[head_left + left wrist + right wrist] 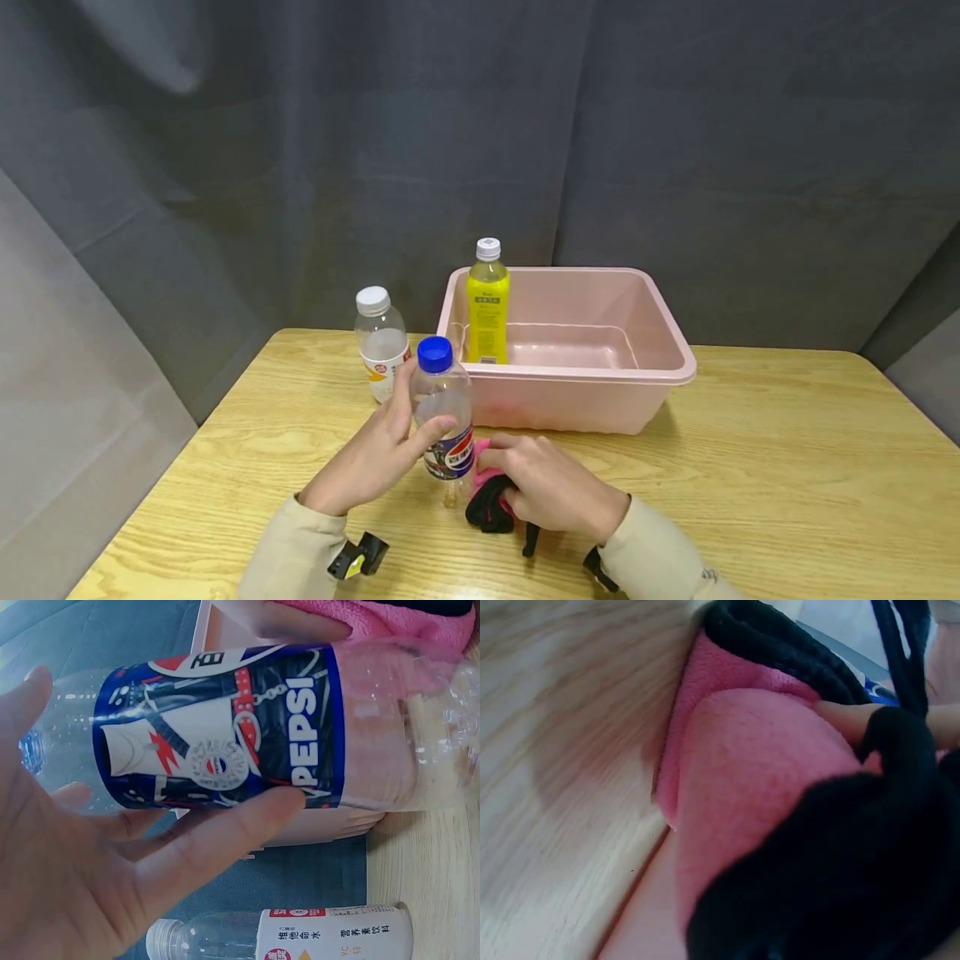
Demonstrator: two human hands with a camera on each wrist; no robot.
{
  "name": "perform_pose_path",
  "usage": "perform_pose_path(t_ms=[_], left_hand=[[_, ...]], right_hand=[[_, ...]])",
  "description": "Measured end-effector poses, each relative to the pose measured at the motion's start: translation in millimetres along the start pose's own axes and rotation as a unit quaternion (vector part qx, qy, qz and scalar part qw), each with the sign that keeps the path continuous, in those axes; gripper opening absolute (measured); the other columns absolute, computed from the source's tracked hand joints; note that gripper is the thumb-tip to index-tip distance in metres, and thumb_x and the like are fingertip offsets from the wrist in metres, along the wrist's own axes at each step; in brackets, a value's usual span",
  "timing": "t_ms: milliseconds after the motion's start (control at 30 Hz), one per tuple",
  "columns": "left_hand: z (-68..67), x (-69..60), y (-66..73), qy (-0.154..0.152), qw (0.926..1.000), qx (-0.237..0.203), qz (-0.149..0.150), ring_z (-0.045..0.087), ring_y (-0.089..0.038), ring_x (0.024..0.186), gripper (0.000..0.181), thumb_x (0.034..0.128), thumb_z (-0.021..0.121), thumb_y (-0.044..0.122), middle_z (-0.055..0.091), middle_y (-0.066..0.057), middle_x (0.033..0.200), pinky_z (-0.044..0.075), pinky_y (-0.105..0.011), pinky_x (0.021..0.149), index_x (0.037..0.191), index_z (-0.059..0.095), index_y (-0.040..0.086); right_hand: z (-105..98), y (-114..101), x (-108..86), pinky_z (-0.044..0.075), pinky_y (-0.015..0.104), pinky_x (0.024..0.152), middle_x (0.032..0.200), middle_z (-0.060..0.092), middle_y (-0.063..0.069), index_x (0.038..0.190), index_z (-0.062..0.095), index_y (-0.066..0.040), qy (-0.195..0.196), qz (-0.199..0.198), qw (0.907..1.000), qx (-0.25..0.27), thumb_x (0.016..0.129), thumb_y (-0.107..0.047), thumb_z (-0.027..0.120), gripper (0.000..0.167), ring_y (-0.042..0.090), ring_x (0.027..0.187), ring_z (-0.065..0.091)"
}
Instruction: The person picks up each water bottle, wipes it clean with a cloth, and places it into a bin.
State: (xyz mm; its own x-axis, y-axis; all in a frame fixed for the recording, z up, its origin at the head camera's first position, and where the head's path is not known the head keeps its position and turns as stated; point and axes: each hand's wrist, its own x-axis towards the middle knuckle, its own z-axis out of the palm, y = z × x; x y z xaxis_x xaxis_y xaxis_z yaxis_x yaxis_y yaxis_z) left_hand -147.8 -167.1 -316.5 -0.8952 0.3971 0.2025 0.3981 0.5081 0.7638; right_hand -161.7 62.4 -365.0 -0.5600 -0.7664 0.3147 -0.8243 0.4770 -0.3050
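Appearing in front of a pink basin [558,406], a blue-capped Pepsi bottle [451,454] is clasped between thumb and fingers by the left hand [375,457]; whether its base meets the table [787,467] cannot be told. Just beside it, a pink-and-black cloth [491,505] is gripped by the right hand [557,487]. A yellow bottle [488,317] is held upright within the basin; a white-capped bottle [384,343] is seen left of it.

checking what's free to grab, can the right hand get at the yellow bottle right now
Probably not straight away: the right hand grips the pink-and-black cloth, though the yellow bottle rises uncovered above the pink bin.
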Motion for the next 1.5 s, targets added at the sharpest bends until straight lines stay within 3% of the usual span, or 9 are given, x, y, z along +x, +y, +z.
perform_pose_path(t_ms=[167,333,467,633,800,967,1200,1500], left_hand=[[1.8,1.2,-1.5,0.003,1.0,0.003,0.005,0.047,-0.042,0.134,0.069,0.1056,0.054,0.038,0.043,-0.024,0.148,0.037,-0.063,0.109,0.155,0.012,0.016],[2.3,0.4,-1.2,0.002,1.0,0.006,0.005,0.05,-0.04,0.131,0.069,0.1057,0.053,0.041,0.044,-0.023,0.146,0.039,-0.061,0.109,0.156,0.012,0.015],[2.0,-0.3,-0.9,0.007,0.9998,0.015,0.005,0.051,-0.039,0.13,0.07,0.1057,0.053,0.04,0.046,-0.024,0.144,0.039,-0.06,0.109,0.156,0.011,0.014],[1.9,-0.1,-1.4,0.008,0.9998,0.015,0.008,0.052,-0.038,0.129,0.069,0.1059,0.053,0.04,0.046,-0.022,0.142,0.04,-0.06,0.108,0.155,0.013,0.014],[1.8,0.2,-2.0,0.003,0.9998,0.013,0.017,0.051,-0.038,0.13,0.066,0.1067,0.052,0.037,0.048,-0.019,0.141,0.04,-0.06,0.108,0.154,0.014,0.013],[1.7,1.3,-2.8,0.002,0.9995,0.012,0.029,0.05,-0.042,0.132,0.064,0.1067,0.054,0.032,0.049,-0.022,0.141,0.04,-0.06,0.108,0.153,0.013,0.013],[0.4,1.0,-1.9,0.002,0.9996,0.019,0.019,0.05,-0.042,0.132,0.067,0.1068,0.053,0.033,0.046,-0.024,0.143,0.041,-0.061,0.108,0.154,0.011,0.012],[-1.4,-0.4,0.3,-0.003,0.9998,0.017,-0.006,0.048,-0.041,0.132,0.07,0.107,0.049,0.042,0.041,-0.024,0.146,0.037,-0.062,0.11,0.157,0.008,0.013]], right_hand=[[-5.2,1.2,-1.7,0.057,0.034,0.086,0.106,0.068,-0.002,0.106,0.075,-0.01,-0.002,0.037,0.9985,0.041,0.075,0.009,0.072,0.036,0.011,0.093,0.064],[-16.0,0.6,-2.2,0.055,0.034,0.084,0.101,0.069,-0.006,0.108,0.075,-0.011,0.081,0.038,0.9897,0.112,0.076,0.009,0.073,0.037,0.01,0.091,0.062],[-35.3,-7.0,1.5,0.055,0.033,0.078,0.102,0.071,-0.003,0.107,0.074,-0.009,0.171,0.023,0.9747,0.143,0.076,0.011,0.074,0.038,0.012,0.088,0.062],[-61.3,-20.2,5.8,0.054,0.03,0.079,0.105,0.072,0.002,0.11,0.074,-0.005,0.253,0.025,0.9529,0.166,0.076,0.014,0.073,0.039,0.017,0.093,0.065],[-73.9,-29.1,11.9,0.052,0.027,0.084,0.107,0.072,0.005,0.113,0.073,-0.001,0.287,0.038,0.9353,0.204,0.079,0.016,0.073,0.037,0.021,0.099,0.065],[-77.9,-33.4,16.1,0.053,0.03,0.084,0.108,0.072,0.005,0.114,0.073,-0.001,0.276,0.041,0.9408,0.192,0.081,0.014,0.073,0.036,0.021,0.099,0.065],[-78.4,-33.8,19.2,0.054,0.035,0.085,0.107,0.072,0.003,0.111,0.074,-0.003,0.258,0.038,0.9534,0.152,0.08,0.012,0.074,0.035,0.02,0.099,0.066],[-58.7,-27.5,16.0,0.052,0.03,0.067,0.091,0.066,-0.002,0.101,0.073,-0.007,0.214,0.054,0.9695,0.107,0.075,0.009,0.08,0.03,0.013,0.078,0.059]])
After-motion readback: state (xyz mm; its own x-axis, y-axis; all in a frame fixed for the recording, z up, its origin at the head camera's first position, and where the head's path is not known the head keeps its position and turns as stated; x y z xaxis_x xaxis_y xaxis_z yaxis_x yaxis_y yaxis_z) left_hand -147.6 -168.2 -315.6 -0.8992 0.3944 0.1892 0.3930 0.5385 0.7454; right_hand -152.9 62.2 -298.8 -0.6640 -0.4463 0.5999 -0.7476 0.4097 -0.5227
